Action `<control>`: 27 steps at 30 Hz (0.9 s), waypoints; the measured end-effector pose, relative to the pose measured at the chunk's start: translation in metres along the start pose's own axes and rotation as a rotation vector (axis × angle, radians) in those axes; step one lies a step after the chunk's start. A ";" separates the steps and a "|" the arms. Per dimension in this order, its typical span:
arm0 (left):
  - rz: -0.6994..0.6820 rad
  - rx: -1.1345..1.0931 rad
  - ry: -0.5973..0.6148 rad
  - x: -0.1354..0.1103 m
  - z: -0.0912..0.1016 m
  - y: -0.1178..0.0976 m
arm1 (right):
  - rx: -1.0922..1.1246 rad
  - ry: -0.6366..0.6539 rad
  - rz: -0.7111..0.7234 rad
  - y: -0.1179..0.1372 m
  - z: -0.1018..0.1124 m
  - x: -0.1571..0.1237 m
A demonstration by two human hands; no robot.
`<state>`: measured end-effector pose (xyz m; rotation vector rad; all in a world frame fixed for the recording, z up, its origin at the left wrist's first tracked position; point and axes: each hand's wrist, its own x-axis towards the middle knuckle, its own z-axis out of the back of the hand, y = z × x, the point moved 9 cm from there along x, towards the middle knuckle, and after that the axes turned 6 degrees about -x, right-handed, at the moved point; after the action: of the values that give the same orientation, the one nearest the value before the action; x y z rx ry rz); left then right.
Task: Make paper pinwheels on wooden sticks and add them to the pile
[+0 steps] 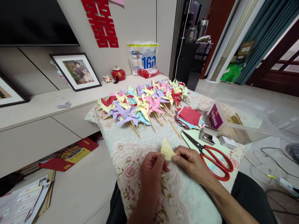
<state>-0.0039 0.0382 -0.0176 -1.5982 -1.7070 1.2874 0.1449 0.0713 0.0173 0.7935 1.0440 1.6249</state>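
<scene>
Between both hands, above the flowered tablecloth (130, 149), is a small pale yellow piece of paper (167, 150) folded to a triangle. My left hand (153, 166) pinches its left corner between thumb and fingers. At the right corner, the thumb and forefinger of my right hand (190, 161) are closed on the same paper. Large scissors with red handles (216, 157) lie just right of my right hand, blades pointing away to the left. Beneath them are pale green paper sheets (221, 149). Beyond my hands sit many paper pinwheels (144, 102) on thin sticks.
A stack of coloured paper (189, 116) lies beside loose sticks (174, 128). Right of it stand a small open box of metal pins (208, 137), a small white box (227, 142) and a clear plastic bin (247, 132) holding sticks. A low cabinet (42, 113) runs along the wall.
</scene>
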 end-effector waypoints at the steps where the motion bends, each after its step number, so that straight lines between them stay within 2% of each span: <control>1: -0.004 0.009 0.004 0.000 -0.001 -0.001 | 0.038 0.013 -0.015 -0.002 -0.001 0.000; 5: -0.012 0.067 0.025 -0.003 -0.003 -0.004 | 0.188 0.074 -0.076 -0.012 -0.007 -0.002; 9: 0.002 0.069 0.053 -0.009 -0.008 -0.002 | 0.260 0.044 -0.113 -0.018 -0.006 -0.003; 12: 0.058 -0.059 0.063 -0.014 -0.012 0.003 | 0.272 0.058 -0.102 -0.011 -0.009 -0.006; 14: 0.101 -0.172 0.056 -0.016 -0.011 0.002 | 0.188 0.071 -0.053 -0.002 -0.007 -0.011; 16: 0.144 -0.220 0.048 -0.016 -0.007 -0.002 | 0.016 -0.009 0.040 0.009 0.009 -0.019; 19: 0.181 -0.163 0.028 -0.017 0.009 -0.012 | -0.329 -0.304 0.164 0.018 0.054 -0.043; 21: 0.206 -0.123 0.040 -0.018 0.021 -0.019 | -0.575 -0.509 0.168 0.014 0.086 -0.065; 22: 0.223 -0.102 0.039 -0.019 0.027 -0.021 | -0.682 -0.567 0.142 0.008 0.098 -0.075; 24: 0.236 -0.042 0.061 -0.022 0.036 -0.026 | -0.834 -0.577 0.040 -0.011 0.117 -0.086; 27: 0.212 0.104 0.073 -0.025 0.047 -0.036 | -0.936 -0.402 -0.054 -0.041 0.125 -0.089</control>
<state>-0.0560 0.0042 -0.0014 -1.7791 -1.4335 1.3744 0.2951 0.0224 0.0305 0.4026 -0.0280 1.5773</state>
